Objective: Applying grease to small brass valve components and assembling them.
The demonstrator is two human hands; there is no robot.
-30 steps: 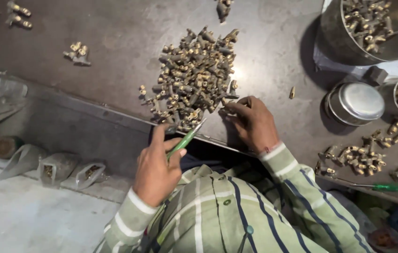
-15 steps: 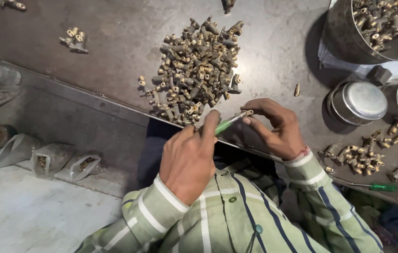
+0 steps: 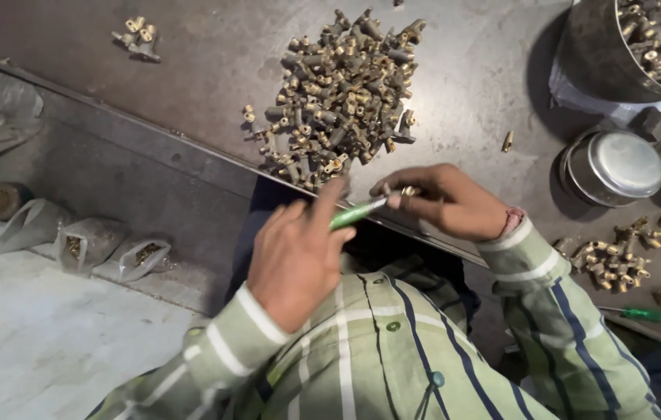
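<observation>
L hand (image 3: 295, 257) grips green screwdriver (image 3: 355, 211), long axis tilted, tip up-right. R hand (image 3: 447, 201) pinches 1 brass fitting (image 3: 410, 191) at tip.

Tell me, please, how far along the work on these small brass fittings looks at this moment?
Done, seemingly: a smaller heap of fittings lies to the right, and a steel pot holds more. In hand: the left hand applies a green-handled screwdriver to one fitting pinched in the right hand. Left: the big pile on the table looks untouched, so most likely remains.
</observation>
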